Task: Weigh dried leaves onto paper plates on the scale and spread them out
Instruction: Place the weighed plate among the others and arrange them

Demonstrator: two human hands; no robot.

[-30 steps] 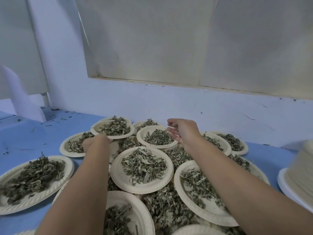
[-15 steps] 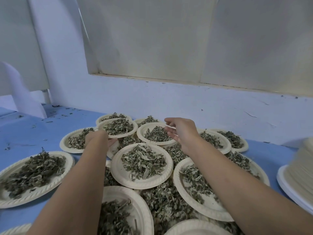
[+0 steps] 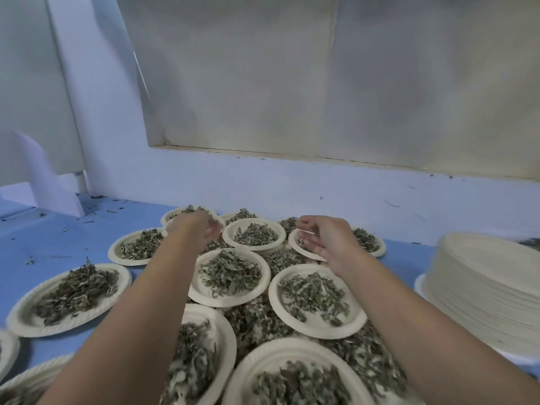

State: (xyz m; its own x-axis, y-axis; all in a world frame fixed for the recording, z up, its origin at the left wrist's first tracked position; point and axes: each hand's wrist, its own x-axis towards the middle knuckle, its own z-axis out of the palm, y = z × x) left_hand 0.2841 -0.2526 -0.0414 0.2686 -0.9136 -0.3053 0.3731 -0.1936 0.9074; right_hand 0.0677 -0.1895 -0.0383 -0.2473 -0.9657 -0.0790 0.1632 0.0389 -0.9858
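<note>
Blue tabletop [image 3: 58, 247] bearing round, ridge-rimmed paper plates [image 3: 17, 323], overlapping, each heaped with dried leaves [image 3: 230, 273]. My left hand [image 3: 194, 226], blurred, hovers over the far ones; its grip cannot be told. My right hand [image 3: 324, 238] hovers alongside, fingers loosely curled, nothing visibly held. Far right: stack of bare plates [image 3: 482, 293].

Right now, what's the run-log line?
left hand: blurred, over far cream paper plate of dried leaves | right hand: loosely curled over rear-right plate | empty plate stack: right
</note>
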